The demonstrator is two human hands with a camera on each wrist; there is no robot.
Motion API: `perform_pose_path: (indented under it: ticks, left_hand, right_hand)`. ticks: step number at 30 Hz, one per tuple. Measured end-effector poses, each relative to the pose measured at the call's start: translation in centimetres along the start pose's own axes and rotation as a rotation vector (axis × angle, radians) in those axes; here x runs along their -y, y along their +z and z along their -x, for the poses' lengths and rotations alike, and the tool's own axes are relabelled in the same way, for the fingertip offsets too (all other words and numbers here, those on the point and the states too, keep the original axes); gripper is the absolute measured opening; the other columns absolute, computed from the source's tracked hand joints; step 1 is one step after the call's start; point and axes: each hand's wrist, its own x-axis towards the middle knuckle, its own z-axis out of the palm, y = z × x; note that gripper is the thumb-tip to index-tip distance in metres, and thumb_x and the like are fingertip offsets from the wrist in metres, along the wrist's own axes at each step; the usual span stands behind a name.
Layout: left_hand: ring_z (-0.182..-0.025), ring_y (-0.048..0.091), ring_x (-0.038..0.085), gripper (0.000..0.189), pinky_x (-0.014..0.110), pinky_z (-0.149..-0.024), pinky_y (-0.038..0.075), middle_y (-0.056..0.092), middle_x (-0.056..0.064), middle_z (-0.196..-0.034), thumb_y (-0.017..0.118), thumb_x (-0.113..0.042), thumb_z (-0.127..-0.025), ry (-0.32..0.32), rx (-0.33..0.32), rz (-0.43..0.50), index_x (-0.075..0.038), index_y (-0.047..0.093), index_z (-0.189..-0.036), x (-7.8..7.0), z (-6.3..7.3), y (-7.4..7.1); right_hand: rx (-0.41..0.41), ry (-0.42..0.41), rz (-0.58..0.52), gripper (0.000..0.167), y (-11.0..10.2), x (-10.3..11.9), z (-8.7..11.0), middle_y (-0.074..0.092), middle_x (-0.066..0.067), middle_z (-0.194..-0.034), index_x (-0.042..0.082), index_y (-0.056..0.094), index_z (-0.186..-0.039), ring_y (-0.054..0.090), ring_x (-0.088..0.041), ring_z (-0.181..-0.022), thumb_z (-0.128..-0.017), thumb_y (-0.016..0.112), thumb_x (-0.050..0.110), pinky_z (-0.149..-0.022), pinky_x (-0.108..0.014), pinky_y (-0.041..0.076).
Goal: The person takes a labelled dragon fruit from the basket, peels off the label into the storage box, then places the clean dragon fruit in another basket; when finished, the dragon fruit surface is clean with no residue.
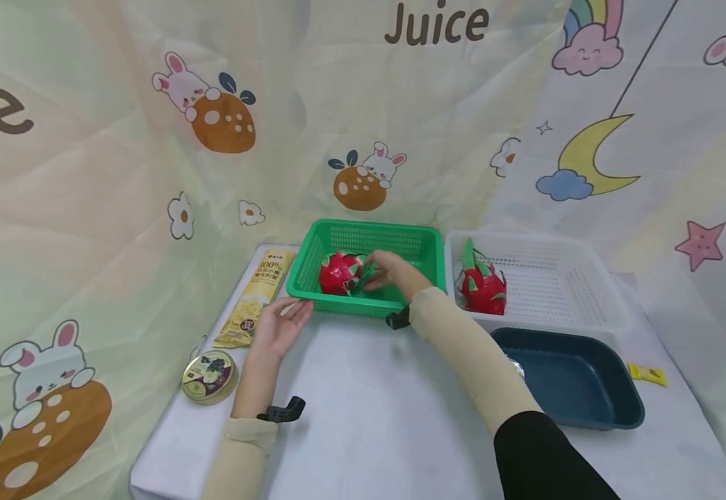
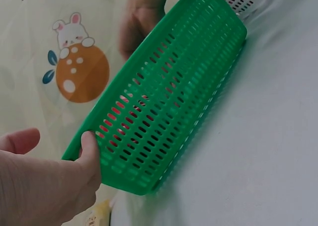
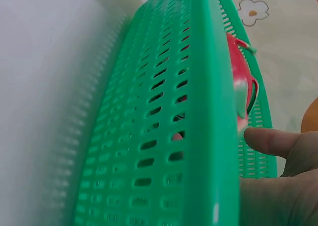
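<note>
A green perforated basket (image 1: pixel 372 305) stands at the back of the table with a red dragon fruit (image 1: pixel 337 273) lying in its left part. My left hand (image 1: pixel 283 325) is at the basket's front left corner, palm turned up, fingertips touching the rim and thumb apart. Over the basket, my right hand (image 1: pixel 390 271) reaches in from the right. One of its fingertips (image 3: pixel 254 135) meets the green-tipped end of the dragon fruit, with fingers and thumb spread; the basket wall hides part of this hand in the right wrist view.
Right of the green basket is a white basket (image 1: pixel 556 278) holding another dragon fruit (image 1: pixel 484 290). In front sits a dark blue tray (image 1: pixel 578 382), a small yellow packet (image 1: pixel 647 373) beside it. A yellow pasta bag (image 1: pixel 256 298) and round tin (image 1: pixel 209 376) lie left.
</note>
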Motion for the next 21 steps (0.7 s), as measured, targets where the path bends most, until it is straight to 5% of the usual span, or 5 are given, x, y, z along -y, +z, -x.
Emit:
perform_pose_path:
  ticks: [13, 21]
  left_hand:
    - [-0.139, 0.043, 0.035, 0.076, 0.042, -0.122, 0.037, 0.032, 0.023, -0.149, 0.049, -0.002, -0.104, -0.004, -0.017, 0.069, -0.019, 0.006, -0.165, -0.5, -0.4, -0.6]
    - [-0.139, 0.042, 0.035, 0.078, 0.04, -0.119, 0.041, 0.033, 0.023, -0.148, 0.051, -0.001, -0.104, -0.008, 0.003, 0.058, -0.017, 0.005, -0.165, -0.4, -0.4, -0.6]
  right_hand:
    - [0.017, 0.004, -0.102, 0.066, 1.0, -0.9, -0.3, 0.031, -0.035, -0.16, -0.003, 0.017, -0.162, 0.045, -0.054, -0.139, -0.106, 0.05, 0.006, -0.114, -0.058, 0.044]
    - [-0.009, 0.055, -0.121, 0.056, 0.7, -1.0, -2.1, 0.044, -0.031, -0.151, -0.006, 0.033, -0.155, 0.056, -0.048, -0.131, -0.105, 0.054, 0.007, -0.101, -0.062, 0.053]
